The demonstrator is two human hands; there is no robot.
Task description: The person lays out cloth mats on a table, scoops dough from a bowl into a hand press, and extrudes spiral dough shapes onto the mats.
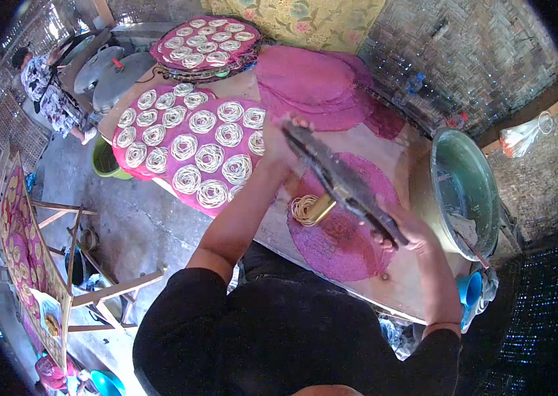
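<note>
In the head view, the left hand (284, 140) had its fingers curled around the upper end of a long dark tool (338, 177), and the right hand (405, 228) was clamped on the lower end, fingertips showing past its edge. The tool sat slantwise above the table, a brass-coloured cylinder (320, 208) projecting from its middle. By the cylinder's end, a coil of pale strands (302, 210) lay on a round pink mat (338, 261).

The pale table (269, 228) also bore pink sheets (177, 145) set with rows of coils, and a stack of plain pink mats (312, 82) farther back. Woven walls (464, 53) and a yellow floral cloth (302, 23) closed off the far side; a person in patterned clothes (45, 89) stood at left.

A big greenish basin (447, 224) at right held something pale, too unclear to identify. Near it was a blue container (469, 290); a green bucket (104, 162) stood on the floor (137, 211), its contents indistinct.
</note>
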